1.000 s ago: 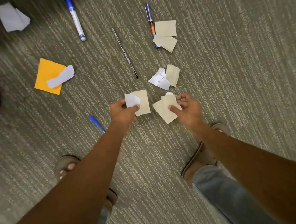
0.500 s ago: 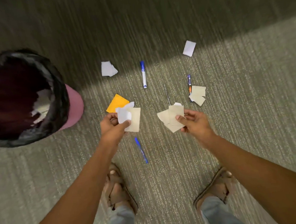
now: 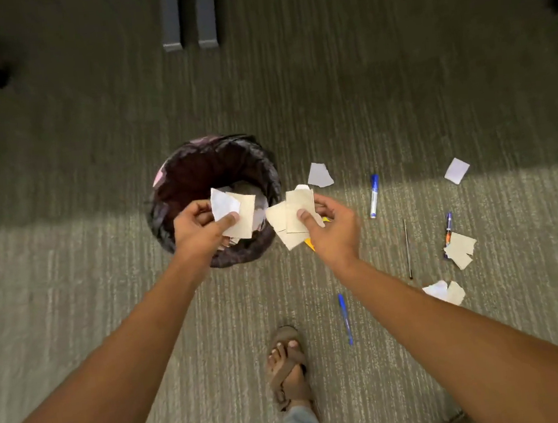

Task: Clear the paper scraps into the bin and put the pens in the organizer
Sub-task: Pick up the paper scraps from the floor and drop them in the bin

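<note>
While both hands (image 3: 200, 226) hold scraps (image 3: 236, 212), the bin (image 3: 176, 229) contains paper.

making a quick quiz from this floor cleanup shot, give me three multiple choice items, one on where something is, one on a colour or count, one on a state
1. Where is the left hand with its scraps?
A. over the bin's opening
B. beside the sandal
C. over the blue-capped marker

2. What colour is the cap of the marker lying right of the bin?
A. red
B. blue
C. green

3. What is the state of the right hand?
A. open and bare
B. shut on a pen
C. shut on paper scraps

Answers:
1. A, the left hand holds its scraps above the bin's dark opening.
2. B, the white marker's cap is blue.
3. C, thumb and fingers pinch a fan of beige scraps, just right of the bin's rim.
</note>
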